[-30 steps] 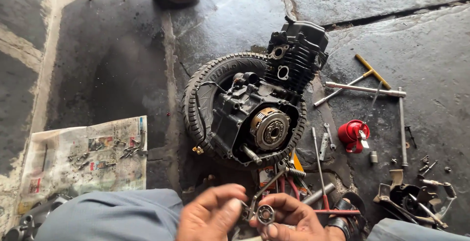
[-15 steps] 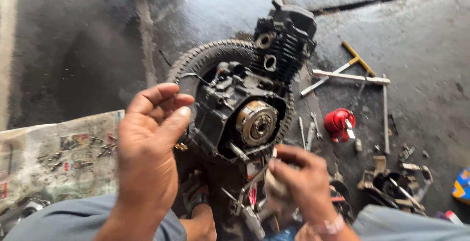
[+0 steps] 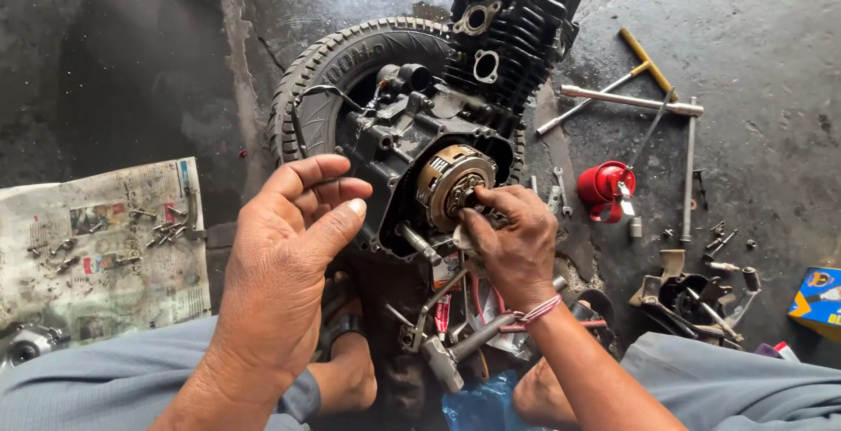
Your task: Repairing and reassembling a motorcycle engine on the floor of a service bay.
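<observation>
My right hand [image 3: 517, 238] pinches at the clutch assy [image 3: 451, 184], centre of the engine [image 3: 438, 133] w/ cover off, left hand [image 3: 293, 247] loose, empty at 9 o'clock; reassembly looks unfinished, bolts on newspaper [image 3: 101, 243].

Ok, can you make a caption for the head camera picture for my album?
Right hand touches the round clutch of a black engine resting on a tyre; left hand hovers open.

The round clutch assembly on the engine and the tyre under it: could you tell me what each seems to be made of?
The clutch assembly, where the right hand has its fingertips, looks like bare metal, dull and brass-grey, with worn, oily faces. The tyre looks like black rubber: matt, with moulded tread blocks. The engine appears to be cast metal with a black finish, finned at the cylinder.
</observation>
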